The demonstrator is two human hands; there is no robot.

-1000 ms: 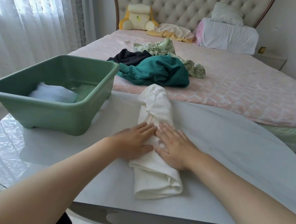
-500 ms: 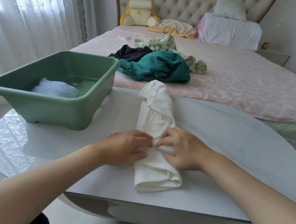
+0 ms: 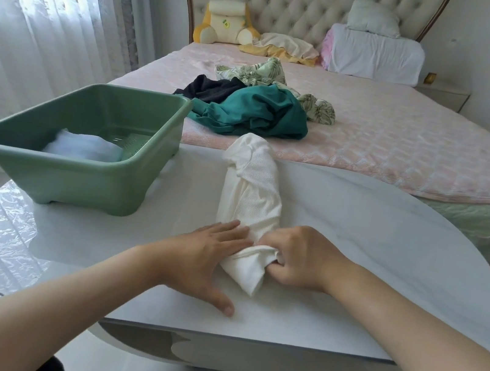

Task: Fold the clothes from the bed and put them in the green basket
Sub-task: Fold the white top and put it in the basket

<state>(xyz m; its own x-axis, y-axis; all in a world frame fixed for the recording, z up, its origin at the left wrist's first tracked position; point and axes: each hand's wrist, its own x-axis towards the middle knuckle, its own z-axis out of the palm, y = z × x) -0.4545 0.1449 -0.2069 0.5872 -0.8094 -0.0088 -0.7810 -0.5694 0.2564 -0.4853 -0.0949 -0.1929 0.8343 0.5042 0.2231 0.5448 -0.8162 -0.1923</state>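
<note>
White garment [image 3: 250, 192]: a long narrow fold on the table [image 3: 371, 253], running from our hands toward 12 o'clock, with its far end at the table edge by the bed [image 3: 405, 140].

Right hand [image 3: 299, 258]: clenched round the near end, cloth bunched inside curled fingers.
Left hand [image 3: 203, 255]: flat, fingers straight, pressing the cloth's left edge just beside the right hand. The thumb is spread on the tabletop toward 6 o'clock.

Step, as we judge it: the lengthwise fold is made and the cross fold is starting. The next move calls for the left hand to pin the cloth as a hinge while the right carries the gathered end over toward 12 o'clock, keeping the layers from sliding. Then we lift the bundle across.

Green basket [image 3: 78, 178]: at 10 o'clock on the same table, near the garment but apart from it. One pale item [image 3: 83, 145] lies inside.

On the bed at 12 o'clock, unfolded: teal garment [image 3: 255, 113], black garment [image 3: 211, 87] touching its left side, leaf-print garment [image 3: 255, 71] behind. We reckon most of the task is left.
</note>
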